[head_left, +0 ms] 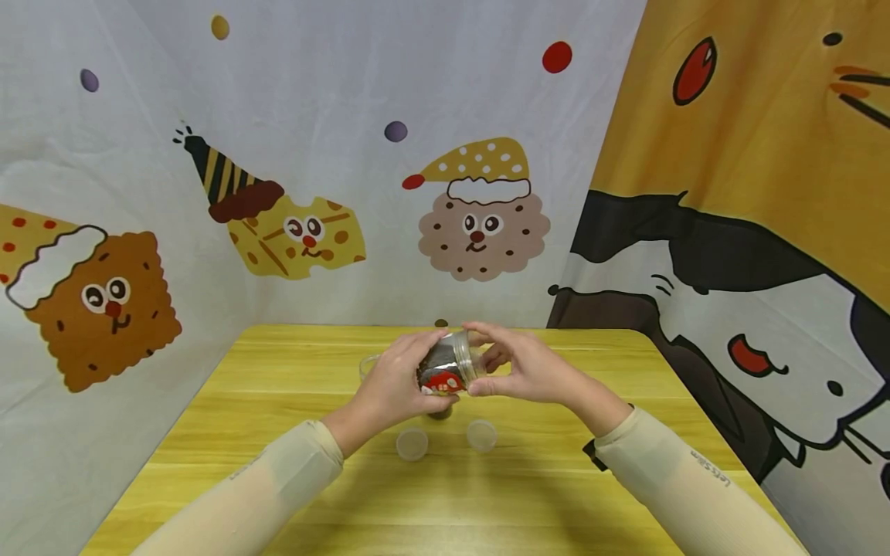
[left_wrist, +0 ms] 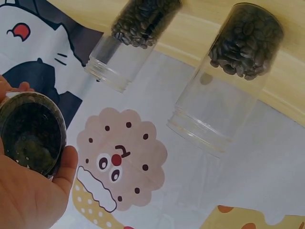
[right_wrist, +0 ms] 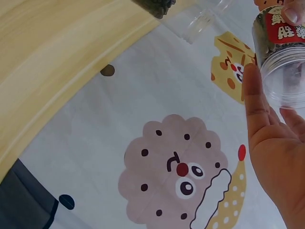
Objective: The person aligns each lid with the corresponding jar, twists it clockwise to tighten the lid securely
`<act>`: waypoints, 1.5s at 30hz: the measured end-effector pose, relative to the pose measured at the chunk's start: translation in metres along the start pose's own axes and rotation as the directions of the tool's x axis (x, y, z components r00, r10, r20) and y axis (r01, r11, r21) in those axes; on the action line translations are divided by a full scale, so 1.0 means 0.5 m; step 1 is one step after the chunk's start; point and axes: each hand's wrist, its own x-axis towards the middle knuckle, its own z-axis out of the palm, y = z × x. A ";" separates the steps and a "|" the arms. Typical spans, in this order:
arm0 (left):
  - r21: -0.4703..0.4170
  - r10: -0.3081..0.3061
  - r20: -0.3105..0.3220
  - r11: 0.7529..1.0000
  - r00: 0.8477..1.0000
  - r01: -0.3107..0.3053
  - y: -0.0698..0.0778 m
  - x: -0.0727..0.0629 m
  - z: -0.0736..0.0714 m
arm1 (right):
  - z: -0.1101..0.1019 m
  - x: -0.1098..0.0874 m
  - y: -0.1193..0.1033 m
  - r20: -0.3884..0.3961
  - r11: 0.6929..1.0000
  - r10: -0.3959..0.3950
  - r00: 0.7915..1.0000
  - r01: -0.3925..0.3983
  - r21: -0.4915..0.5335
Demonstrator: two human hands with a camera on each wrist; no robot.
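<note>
My left hand (head_left: 396, 374) grips a clear jar (head_left: 442, 363) round its body and holds it tilted on its side, mouth to the right. Dark contents fill much of it, and a red label with large characters shows in the right wrist view. The jar's dark round base (left_wrist: 33, 136) faces the left wrist camera. At the mouth end, my right hand (head_left: 531, 367) has thumb and forefinger on opposite sides of the threaded neck (right_wrist: 286, 59). Two translucent round lids, one on the left (head_left: 412, 444) and one on the right (head_left: 482, 435), lie on the table below the hands.
Two more clear jars, a wider one (left_wrist: 248, 43) and a second one (left_wrist: 145, 24), stand lidless with dark beans inside, mostly hidden behind the hands in the head view. The wood-grain table (head_left: 271, 448) meets a printed cloth backdrop (head_left: 334, 93) at its far edge.
</note>
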 end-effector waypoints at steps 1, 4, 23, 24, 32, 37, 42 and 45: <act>0.001 0.001 -0.001 1.000 1.000 -0.001 0.000 0.000 0.000 | 0.000 -0.001 0.001 -0.001 1.000 0.000 1.000 0.000 -0.011; 0.006 -0.003 0.000 1.000 1.000 0.003 -0.001 0.000 0.001 | 0.000 -0.004 0.003 -0.008 0.999 -0.015 1.000 0.015 -0.036; 0.007 -0.045 0.022 0.999 0.999 0.045 -0.003 -0.007 0.004 | 0.000 -0.007 0.013 -0.058 0.992 -0.119 0.991 0.117 -0.041; 0.006 -0.048 0.024 0.999 0.999 0.048 -0.002 -0.007 0.004 | 0.001 -0.006 0.013 -0.057 0.993 -0.117 0.992 0.114 -0.039; -0.002 -0.053 0.041 0.999 0.998 0.053 0.001 -0.011 0.005 | 0.005 -0.010 0.011 -0.044 0.999 -0.011 0.999 0.010 -0.042; 0.002 -0.056 0.046 0.998 0.997 0.056 0.002 -0.011 0.006 | 0.009 -0.010 0.013 -0.047 0.999 0.005 0.999 -0.007 -0.050; 0.006 -0.056 0.045 0.998 0.997 0.056 0.001 -0.011 0.007 | 0.012 -0.010 0.016 -0.051 0.999 0.008 0.999 -0.010 -0.053; 0.008 -0.053 0.043 0.999 0.998 0.053 0.000 -0.011 0.007 | 0.013 -0.009 0.017 -0.052 0.998 0.009 0.999 -0.011 -0.055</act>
